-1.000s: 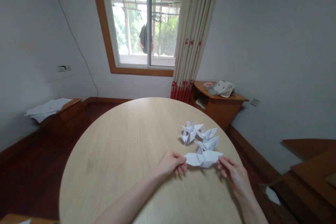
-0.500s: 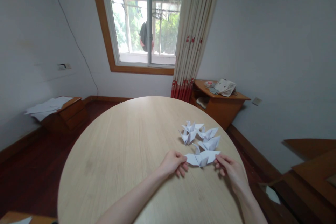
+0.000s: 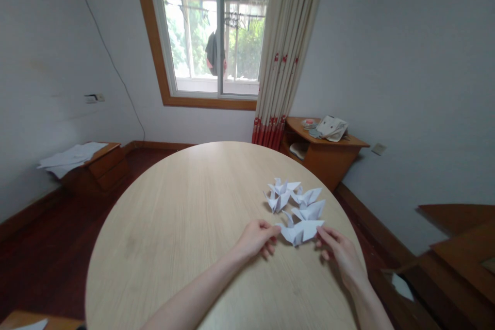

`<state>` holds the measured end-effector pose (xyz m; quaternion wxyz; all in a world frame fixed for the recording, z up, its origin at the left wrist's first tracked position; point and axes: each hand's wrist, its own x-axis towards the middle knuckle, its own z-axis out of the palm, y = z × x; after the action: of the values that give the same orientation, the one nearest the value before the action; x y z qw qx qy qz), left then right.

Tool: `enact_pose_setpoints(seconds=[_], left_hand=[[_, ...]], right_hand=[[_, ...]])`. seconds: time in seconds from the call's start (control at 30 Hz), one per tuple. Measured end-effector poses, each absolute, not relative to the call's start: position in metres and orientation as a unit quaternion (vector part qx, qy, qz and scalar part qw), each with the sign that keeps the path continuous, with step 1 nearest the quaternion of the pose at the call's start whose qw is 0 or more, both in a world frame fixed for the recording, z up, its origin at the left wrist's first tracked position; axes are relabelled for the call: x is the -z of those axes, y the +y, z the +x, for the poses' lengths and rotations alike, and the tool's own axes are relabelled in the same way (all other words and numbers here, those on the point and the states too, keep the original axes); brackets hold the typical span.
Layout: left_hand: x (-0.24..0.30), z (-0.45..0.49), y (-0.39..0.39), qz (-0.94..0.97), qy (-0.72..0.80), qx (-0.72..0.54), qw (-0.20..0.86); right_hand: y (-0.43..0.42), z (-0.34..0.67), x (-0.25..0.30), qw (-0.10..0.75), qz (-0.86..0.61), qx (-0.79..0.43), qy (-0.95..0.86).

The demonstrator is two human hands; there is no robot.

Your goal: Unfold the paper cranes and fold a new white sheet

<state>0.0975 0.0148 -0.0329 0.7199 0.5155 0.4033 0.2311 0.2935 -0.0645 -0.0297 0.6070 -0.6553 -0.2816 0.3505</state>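
A white origami crane (image 3: 299, 231) sits at the right side of the round table, its wings spread between my two hands. My left hand (image 3: 258, 237) pinches the tip of its left wing between thumb and fingers. On the other side, my right hand (image 3: 337, 247) grips the right wing tip the same way. Just beyond it stand several more folded paper cranes, among them one crane (image 3: 278, 200) at the left of the group and another crane (image 3: 309, 211) at the right, close behind the held one.
The pale wooden round table (image 3: 174, 227) fills the middle. Behind it on the right is a corner cabinet (image 3: 328, 157) with a cloth bag (image 3: 331, 128) on top. Paper sheets (image 3: 73, 157) lie on a low cabinet at the left. A curtain (image 3: 286, 56) hangs beside the window.
My left hand has shifted slightly right along the left wing, and that wing now looks more bent. My right hand and the other cranes have hardly moved.
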Motion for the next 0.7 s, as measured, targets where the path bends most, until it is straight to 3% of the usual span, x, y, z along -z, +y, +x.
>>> enact_pose_setpoints(seconds=[0.4,0.7], left_hand=[[0.022,0.096,0.01,0.52,0.394,-0.283,0.703],[0.008,0.07,0.008,0.526,0.385,-0.33,0.683]], right_hand=[[-0.068,0.294,0.027,0.617,-0.66,-0.339,-0.262],[-0.075,0.298,0.02,0.634,-0.674,-0.248,-0.286]])
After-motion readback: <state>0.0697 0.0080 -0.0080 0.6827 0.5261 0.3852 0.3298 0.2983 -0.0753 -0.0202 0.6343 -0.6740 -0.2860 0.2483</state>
